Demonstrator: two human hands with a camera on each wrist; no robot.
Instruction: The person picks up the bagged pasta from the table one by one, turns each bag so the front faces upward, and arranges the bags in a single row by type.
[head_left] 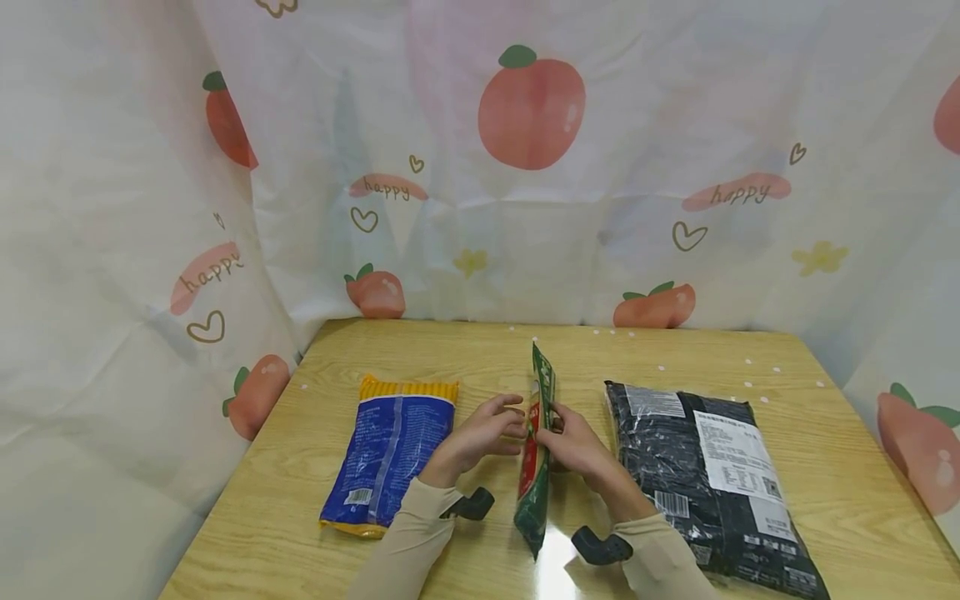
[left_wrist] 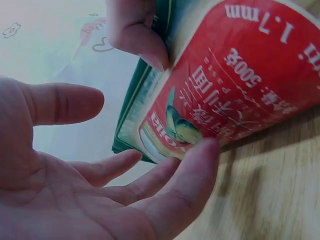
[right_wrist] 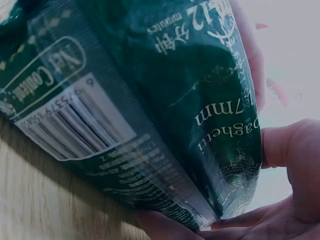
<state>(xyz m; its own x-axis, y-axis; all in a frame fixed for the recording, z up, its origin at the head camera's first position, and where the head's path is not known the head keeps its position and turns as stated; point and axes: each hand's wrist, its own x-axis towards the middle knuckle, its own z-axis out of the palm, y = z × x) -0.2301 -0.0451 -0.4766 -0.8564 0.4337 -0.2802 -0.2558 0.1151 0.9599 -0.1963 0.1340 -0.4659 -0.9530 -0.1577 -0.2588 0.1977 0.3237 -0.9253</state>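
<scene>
A green and red packet of spaghetti [head_left: 534, 483] stands on its long edge, seen almost edge-on in the head view. My right hand [head_left: 576, 439] grips it from the right, thumb on the near side and fingers round the back. In the left wrist view its red face [left_wrist: 240, 65] shows; in the right wrist view, its green back with a barcode [right_wrist: 75, 117]. To the left of the packet, my left hand [head_left: 476, 435] has its fingers loosely spread and thumb apart. Those fingertips lie close to the red face; whether they touch it, I cannot tell.
A blue packet with yellow ends [head_left: 390, 458] lies flat at the left of the wooden table [head_left: 585, 358]. On the right lies a large black packet with white labels [head_left: 652, 458]. A printed curtain [head_left: 525, 242] hangs behind and at both sides.
</scene>
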